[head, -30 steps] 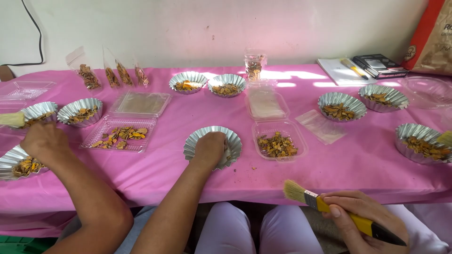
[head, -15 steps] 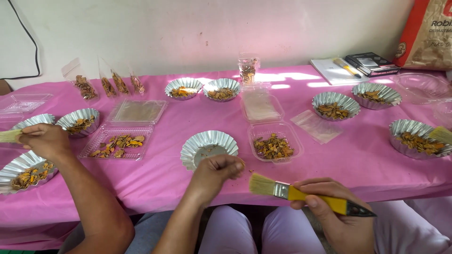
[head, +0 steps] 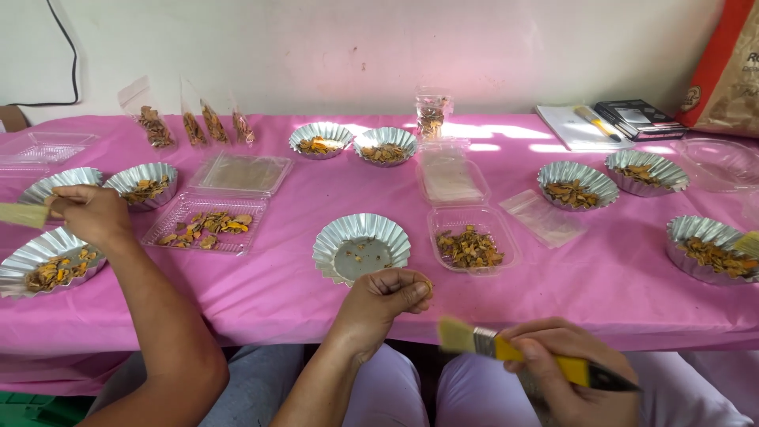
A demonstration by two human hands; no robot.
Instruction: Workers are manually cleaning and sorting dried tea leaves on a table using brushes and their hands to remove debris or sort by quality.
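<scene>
Here, right hand (head: pixel 565 372) holds a brush (head: pixel 506 348); left hand (head: pixel 383 300) pinches chips.

Fluted foil dishes: nine, the nearest (head: pixel 362 247) almost bare. Clear plastic trays: two holding pieces (head: pixel 471 237). Brushes: three (head: pixel 514 350).

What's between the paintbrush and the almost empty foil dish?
The left hand, fingertips pinched, sits at the table edge between the paintbrush in the right hand and the foil dish. Nothing else shows there.
</scene>
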